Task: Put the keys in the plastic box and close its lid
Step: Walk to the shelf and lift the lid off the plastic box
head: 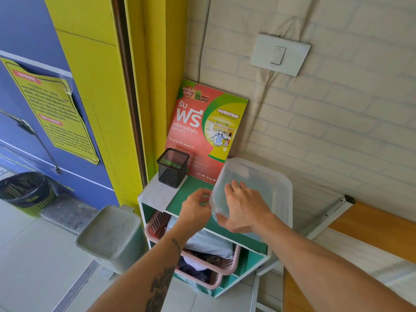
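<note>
A translucent plastic box [270,176] with its lid on stands on the right part of the green shelf top [191,194]. My right hand [243,208] lies flat on the lid's near left corner, fingers spread on top and thumb hooked under the front rim. My left hand [195,207] is just left of that corner, its curled fingertips pinching the box's rim. No keys are visible; the cloudy plastic and my hands hide what is inside the box.
A black mesh pen cup [172,167] stands at the back left of the shelf top on a white sheet. A red and green poster [202,129] leans on the wall behind. Pink baskets [207,264] fill the shelves below. A grey bin [110,235] stands to the left.
</note>
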Tool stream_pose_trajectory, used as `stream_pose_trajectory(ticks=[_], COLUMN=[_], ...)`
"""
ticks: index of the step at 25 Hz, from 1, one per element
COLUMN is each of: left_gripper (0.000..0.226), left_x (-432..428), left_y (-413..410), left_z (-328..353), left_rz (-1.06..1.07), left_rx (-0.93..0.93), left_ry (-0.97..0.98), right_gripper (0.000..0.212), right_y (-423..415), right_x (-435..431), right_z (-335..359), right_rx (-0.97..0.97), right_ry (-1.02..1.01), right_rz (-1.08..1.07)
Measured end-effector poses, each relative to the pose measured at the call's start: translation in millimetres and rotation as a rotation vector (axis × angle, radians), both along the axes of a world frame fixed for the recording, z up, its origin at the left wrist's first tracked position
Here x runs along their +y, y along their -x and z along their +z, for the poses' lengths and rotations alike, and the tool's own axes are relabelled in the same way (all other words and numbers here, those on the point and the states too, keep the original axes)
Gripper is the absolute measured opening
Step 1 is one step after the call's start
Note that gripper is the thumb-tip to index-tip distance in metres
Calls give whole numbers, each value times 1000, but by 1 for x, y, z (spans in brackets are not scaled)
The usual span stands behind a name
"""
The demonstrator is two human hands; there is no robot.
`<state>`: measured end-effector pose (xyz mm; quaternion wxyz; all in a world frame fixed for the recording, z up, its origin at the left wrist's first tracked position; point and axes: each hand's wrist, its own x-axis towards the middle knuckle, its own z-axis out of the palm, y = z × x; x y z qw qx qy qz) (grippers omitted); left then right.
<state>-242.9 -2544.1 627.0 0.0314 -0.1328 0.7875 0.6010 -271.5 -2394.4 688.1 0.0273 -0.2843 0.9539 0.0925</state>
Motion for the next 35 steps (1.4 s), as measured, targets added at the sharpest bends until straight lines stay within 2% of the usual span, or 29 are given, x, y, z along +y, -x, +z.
stream_pose_trajectory(ticks=[7, 19, 24, 26, 30, 33, 35], left_gripper=[32, 25, 28, 31, 25, 21, 20], left_x=[1, -7, -7, -8, -8, -2, 5], left_y=[3, 18, 16, 14, 26, 37, 41], left_z=[6, -3, 3, 8, 36, 58, 65], left_rz=[0, 11, 3, 29, 117, 27, -14], left_rx=[-54, -146, -167, -116, -9, 9, -2], left_ry=[-111, -362, -282, -222, -235, -173, -64], right_gripper=[76, 63, 53, 51, 48, 47, 48], right_y=[-2, -10, -15, -17, -18, -18, -19], right_x=[3, 15, 17, 16, 16, 18, 18], right_z=[6, 16, 18, 17, 18, 16, 14], right_rx=[27, 51, 120, 130, 179, 195, 197], right_ry=[-27, 258, 325, 317, 328, 319, 307], right_rz=[65, 33, 57, 68, 76, 89, 87])
